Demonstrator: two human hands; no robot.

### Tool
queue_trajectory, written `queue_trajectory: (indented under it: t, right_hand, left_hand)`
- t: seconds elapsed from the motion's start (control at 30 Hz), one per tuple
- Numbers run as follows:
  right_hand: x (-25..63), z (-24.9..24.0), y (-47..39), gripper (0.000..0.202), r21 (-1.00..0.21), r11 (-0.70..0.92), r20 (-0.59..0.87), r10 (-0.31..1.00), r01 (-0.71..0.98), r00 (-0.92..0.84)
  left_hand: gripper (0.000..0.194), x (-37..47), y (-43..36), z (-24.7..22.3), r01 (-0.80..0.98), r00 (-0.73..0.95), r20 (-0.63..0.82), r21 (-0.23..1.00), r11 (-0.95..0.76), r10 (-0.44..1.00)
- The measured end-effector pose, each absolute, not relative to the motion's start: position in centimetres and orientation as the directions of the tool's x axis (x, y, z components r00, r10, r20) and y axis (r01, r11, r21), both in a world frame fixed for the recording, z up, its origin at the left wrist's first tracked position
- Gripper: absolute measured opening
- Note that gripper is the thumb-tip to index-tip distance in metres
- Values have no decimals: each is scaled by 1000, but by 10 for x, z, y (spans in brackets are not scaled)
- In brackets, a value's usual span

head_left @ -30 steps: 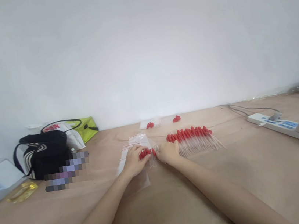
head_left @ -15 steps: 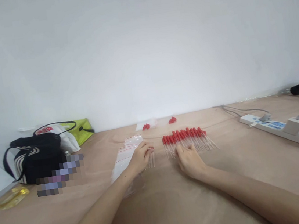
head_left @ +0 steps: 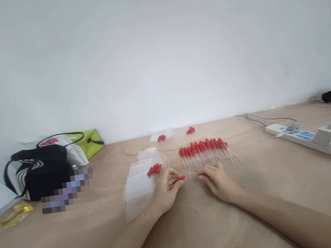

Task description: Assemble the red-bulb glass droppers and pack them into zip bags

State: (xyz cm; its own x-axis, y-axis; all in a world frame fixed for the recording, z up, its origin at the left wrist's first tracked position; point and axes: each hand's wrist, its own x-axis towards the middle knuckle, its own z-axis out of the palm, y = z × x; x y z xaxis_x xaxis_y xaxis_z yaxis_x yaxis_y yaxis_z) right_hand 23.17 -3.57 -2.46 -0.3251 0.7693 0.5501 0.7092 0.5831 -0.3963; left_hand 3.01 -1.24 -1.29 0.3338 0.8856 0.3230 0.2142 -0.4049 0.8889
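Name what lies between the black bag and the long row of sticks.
In the head view: a pixelated item, clear zip bags, a small red-tipped bunch, the left hand.

Table (head_left: 196,234), near middle: passage lies open. Obstacles: red-tipped sticks (head_left: 204,147) ahead, plastic bags (head_left: 136,191) left, power strip (head_left: 301,134) right.

The head camera looks forward and down across the tabletop (head_left: 282,165).

Soft diffuse light, wall (head_left: 156,55) brightest mid-frame, dimmer corners, slight softness
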Motion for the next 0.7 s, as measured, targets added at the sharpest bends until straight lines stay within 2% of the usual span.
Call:
queue_trajectory:
  t: [0.1, 0.27, 0.7]
  right_hand:
    - [228, -23, -39, 18, -388, 599, 542, 763, 701, -352]
    - [226, -21, -40, 18, -377, 613, 543, 754, 695, -370]
    - [231, -22, -38, 17, -362, 679, 528, 714, 639, -460]
  left_hand:
    - [23, 29, -13, -12, 308, 413, 370, 803, -510, 832]
    - [19, 28, -15, -7, 441, 490, 413, 642, -627, 768]
    - [18, 30, -22, 0, 471, 563, 406, 558, -683, 720]
